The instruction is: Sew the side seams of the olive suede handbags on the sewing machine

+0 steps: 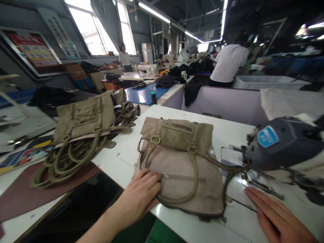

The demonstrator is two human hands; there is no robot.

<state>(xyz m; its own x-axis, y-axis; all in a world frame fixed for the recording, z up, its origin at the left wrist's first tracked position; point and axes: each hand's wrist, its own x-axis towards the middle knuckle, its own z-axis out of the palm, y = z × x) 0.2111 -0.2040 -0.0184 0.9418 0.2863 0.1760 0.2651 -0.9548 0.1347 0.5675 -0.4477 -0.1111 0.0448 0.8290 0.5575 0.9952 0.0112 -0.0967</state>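
A tan suede handbag (pixel 181 162) lies flat on the white sewing table (pixel 131 148), its handles folded over the front and one strap (pixel 222 166) running to the sewing machine (pixel 280 143). My left hand (pixel 141 197) rests on the bag's near left corner, fingers together and pressing down on the fabric. My right hand (pixel 275 216) lies flat and open on the table, just right of the bag and in front of the machine's needle area.
A stack of matching olive handbags (pixel 83 131) sits on the table to the left. A blue cutting table (pixel 145 92) and other sewing stations stand behind. One person in white (pixel 229 64) works at the back right, another stands far off by the window.
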